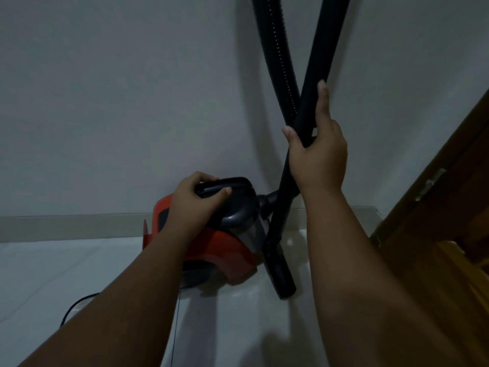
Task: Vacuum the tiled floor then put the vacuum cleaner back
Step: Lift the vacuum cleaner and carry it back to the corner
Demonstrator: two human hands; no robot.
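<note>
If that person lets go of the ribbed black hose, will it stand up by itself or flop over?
Probably flop. The ribbed hose curves in a bend, so it looks flexible. The smooth tube crossing it runs straight and looks rigid; the right hand grips it, likely keeping it upright. The hose joins the vacuum body, so it would likely drape rather than roll away.

Head camera looks steeply down, close, toward wall (105,88) and floor (66,266).

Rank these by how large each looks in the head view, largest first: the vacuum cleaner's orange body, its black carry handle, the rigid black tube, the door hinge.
1. Rigid black tube, longest, though slim.
2. Orange body; bulkier, so its order with the tube is arguable.
3. Black carry handle, gripped by the left hand.
4. Door hinge, smallest.
</note>
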